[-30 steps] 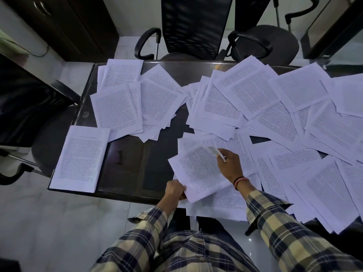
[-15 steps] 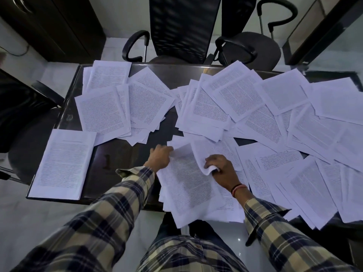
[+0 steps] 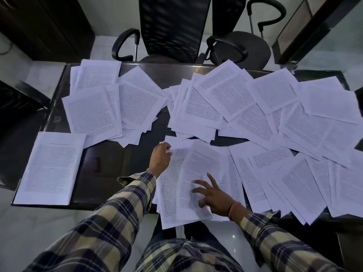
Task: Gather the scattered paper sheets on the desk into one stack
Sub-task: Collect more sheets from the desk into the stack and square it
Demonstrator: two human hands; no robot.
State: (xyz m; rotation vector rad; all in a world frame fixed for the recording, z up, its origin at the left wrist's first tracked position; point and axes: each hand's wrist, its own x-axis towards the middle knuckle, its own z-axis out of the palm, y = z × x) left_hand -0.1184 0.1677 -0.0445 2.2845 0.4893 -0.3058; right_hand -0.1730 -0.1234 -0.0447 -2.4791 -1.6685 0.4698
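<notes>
At desk edge | pile (image 3: 177, 185) between hands | left hand (image 3: 160, 159) seemingly pinching

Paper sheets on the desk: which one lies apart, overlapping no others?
The sheet at the desk's near left corner. It lies alone on the dark desk, while every other sheet overlaps its neighbours.

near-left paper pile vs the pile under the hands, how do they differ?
The near-left pile is squared up, untouched, and fully on the desk. The pile under the hands is fanned and skewed, overhangs the near edge, with the left hand at its top corner and the right hand spread on it. Both are printed white sheets.
</notes>
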